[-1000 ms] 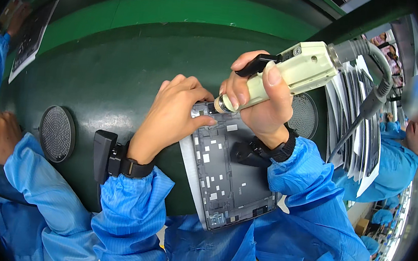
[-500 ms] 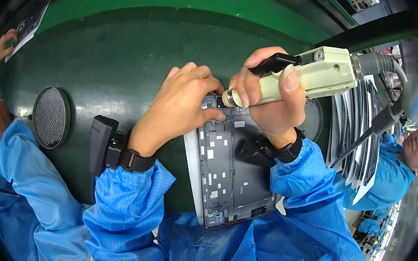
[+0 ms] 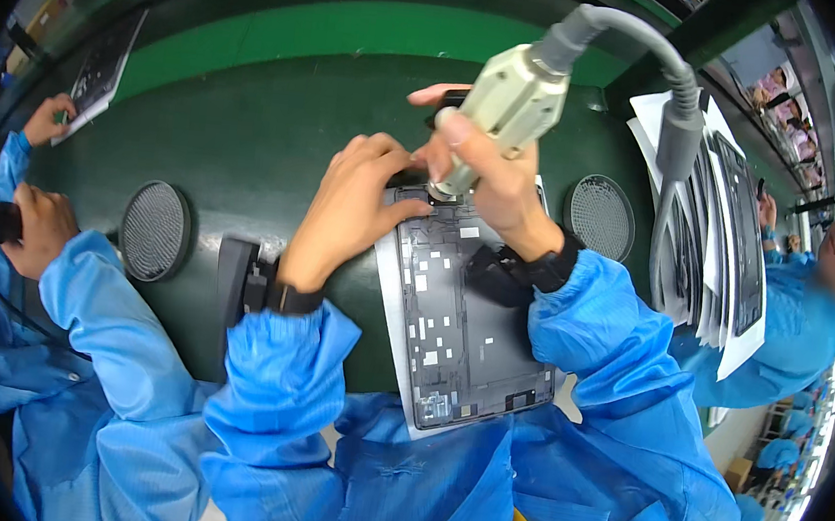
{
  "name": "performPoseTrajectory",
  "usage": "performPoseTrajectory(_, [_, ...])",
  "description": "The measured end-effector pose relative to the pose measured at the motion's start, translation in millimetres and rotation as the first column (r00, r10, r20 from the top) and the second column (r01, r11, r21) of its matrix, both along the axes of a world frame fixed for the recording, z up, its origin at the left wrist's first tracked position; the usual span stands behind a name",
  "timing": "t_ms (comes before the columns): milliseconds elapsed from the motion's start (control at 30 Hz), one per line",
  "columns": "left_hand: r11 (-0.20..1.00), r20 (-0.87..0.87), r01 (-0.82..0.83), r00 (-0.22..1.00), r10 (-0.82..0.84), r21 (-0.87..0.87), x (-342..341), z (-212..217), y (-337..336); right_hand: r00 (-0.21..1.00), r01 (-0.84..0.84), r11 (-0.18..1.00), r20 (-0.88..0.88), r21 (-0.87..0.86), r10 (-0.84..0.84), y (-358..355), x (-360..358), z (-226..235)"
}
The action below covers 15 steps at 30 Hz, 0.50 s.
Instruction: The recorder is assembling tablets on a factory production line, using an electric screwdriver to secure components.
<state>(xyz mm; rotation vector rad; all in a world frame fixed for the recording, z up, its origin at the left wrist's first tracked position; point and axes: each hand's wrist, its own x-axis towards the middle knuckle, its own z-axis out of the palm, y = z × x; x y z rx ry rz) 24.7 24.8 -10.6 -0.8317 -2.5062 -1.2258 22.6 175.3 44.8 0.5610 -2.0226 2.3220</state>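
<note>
A thin dark tablet-like housing (image 3: 504, 349), dotted with several small white patches, lies on a white sheet (image 3: 389, 318) in front of me. My left hand (image 3: 345, 198) grips its far left corner, the thumb on the surface and the curled fingers at the far edge. In my right hand (image 3: 500, 183) is a cream lever-type hand tool (image 3: 518, 99) with a grey hose (image 3: 650, 40). Its nose points down at the housing's far edge, close to my left fingers. The tip is blurred and partly hidden by my fingers.
Round mesh discs stand on the green table, one at left (image 3: 155, 232), one at right (image 3: 599, 218). A stack of dark panels and white sheets (image 3: 711, 239) rises at far right. To the left, a co-worker's hands (image 3: 44, 225) work nearby; another person (image 3: 816, 299) sits at right.
My right hand has tilted the tool from lying nearly level to steep, its hose end swinging up and left. My left hand keeps its place at the housing's corner. The whole view has shifted slightly.
</note>
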Motion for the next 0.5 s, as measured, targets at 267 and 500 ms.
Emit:
performPoseTrajectory(267, [0.966,0.835,-0.249,0.545,0.078,0.072,201,-7,-36,0.985,0.119,0.974,-0.1,-0.194,-0.14,141,108,23])
performPoseTrajectory(500, [0.781,0.881,-0.592,0.458,0.123,0.198,232,-21,45,0.959,0.269,0.898,0.183,-0.348,-0.216,178,179,-22])
